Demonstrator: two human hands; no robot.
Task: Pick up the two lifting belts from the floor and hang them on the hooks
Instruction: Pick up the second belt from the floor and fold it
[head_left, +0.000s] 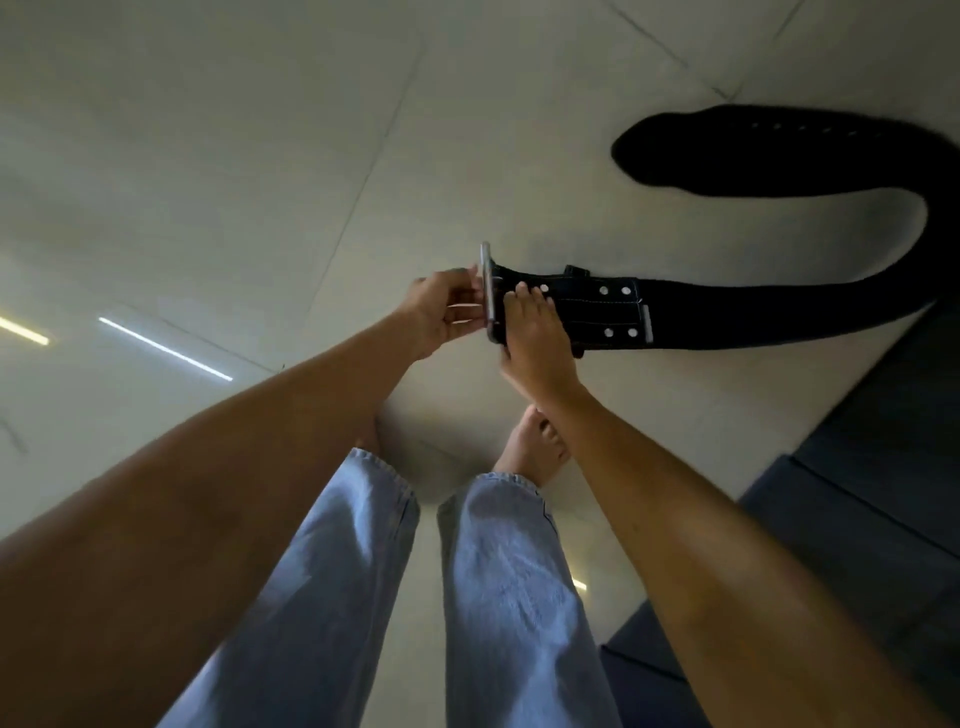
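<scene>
Dark mats (883, 493) edge the lower right of the view, and the strap's far stretch runs close along their border. Pale blue jeans (498, 597) and bare feet (530, 452) stand directly below the hands, just short of the buckle end. Glossy pale floor tiles (234, 156) with thin grout lines fill the rest, throwing back streaks of strip lighting at the left. One black lifting belt (753, 312) lies on these tiles in a long curve: its buckle end sits between the two hands, the strap runs right, bends round at the frame's edge and doubles back to a rounded tip at upper right. The left hand (441, 312) is curled about the metal buckle (487, 288), fingers pinching its upright frame. The right hand (535, 343) presses down flat on the riveted leather just beside the buckle, fingers spread over the strap, thumb tucked under its near edge
</scene>
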